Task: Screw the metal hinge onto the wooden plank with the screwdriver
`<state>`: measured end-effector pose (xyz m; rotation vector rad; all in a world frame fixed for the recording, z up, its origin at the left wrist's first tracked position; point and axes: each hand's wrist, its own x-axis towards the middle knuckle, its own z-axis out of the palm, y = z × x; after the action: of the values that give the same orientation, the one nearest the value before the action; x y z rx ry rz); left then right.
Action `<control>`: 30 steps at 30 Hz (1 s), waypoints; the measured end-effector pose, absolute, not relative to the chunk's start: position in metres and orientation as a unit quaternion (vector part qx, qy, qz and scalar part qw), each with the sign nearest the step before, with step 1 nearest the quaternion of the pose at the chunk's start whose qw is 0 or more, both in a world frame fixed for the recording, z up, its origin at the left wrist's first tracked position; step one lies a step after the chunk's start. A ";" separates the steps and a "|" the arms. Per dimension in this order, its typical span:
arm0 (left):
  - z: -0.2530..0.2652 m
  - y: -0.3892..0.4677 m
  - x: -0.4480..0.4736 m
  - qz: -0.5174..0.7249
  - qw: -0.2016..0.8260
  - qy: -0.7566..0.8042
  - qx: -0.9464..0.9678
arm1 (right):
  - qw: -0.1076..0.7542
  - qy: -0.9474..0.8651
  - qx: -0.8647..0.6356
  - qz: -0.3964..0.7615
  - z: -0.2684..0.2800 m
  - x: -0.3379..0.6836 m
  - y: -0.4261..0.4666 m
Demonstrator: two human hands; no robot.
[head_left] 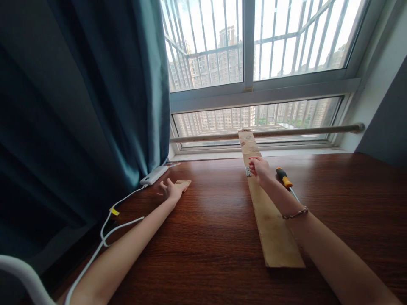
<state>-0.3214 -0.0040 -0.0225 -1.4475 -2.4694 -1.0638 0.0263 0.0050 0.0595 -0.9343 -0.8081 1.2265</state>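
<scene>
A long pale wooden board [276, 231] lies on the table, its far end reaching the rail at the window. A small metal hinge [248, 171] sits on the board's left edge, where a seam seems to cross it. Over the board, right beside the hinge, my right hand [261, 170] has its fingers curled into a pinch; anything between the fingertips is too small to make out. My left hand [171, 189] is open with spread fingers, its thumb side at a small flat light-brown piece [184, 184]. A screwdriver [284, 177] with a yellow and black handle lies right of the board, its shaft partly behind my right forearm.
The brown wooden table [210, 237] ends at a window with a horizontal rail [299, 132]. A white power bank or adapter [154, 175] with white cables [106, 231] lies at the left, by a dark blue curtain [149, 84]. One cable passes near my left forearm.
</scene>
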 end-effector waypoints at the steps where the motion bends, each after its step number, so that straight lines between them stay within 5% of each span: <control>1: -0.020 -0.006 -0.310 -0.375 0.053 -0.793 -0.478 | 0.634 -0.337 -0.399 0.570 0.063 0.020 -0.001; 3: -0.011 -0.011 -0.279 -0.427 0.041 -0.729 -0.534 | 0.610 -0.298 -0.382 0.627 0.068 0.004 -0.013; 8: 0.022 -0.035 -0.188 -0.491 -0.228 -0.535 -0.648 | 0.552 -0.219 -0.359 0.720 0.066 -0.027 -0.038; 14: 0.043 -0.048 -0.142 -0.469 -0.173 -0.532 -0.684 | 0.555 -0.185 -0.333 0.739 0.064 -0.029 -0.040; 22: 0.034 -0.041 -0.151 -0.435 -0.381 -0.501 -0.643 | 0.535 -0.192 -0.312 0.762 0.061 -0.038 -0.049; 30: 0.032 -0.044 -0.154 -0.427 -0.400 -0.564 -0.583 | 0.532 -0.240 -0.336 0.739 0.056 -0.048 -0.057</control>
<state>-0.1542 -0.0439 0.0316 -2.5211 -2.4415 -1.8456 -0.0476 -0.0574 0.0564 -0.8019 -0.5712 1.7625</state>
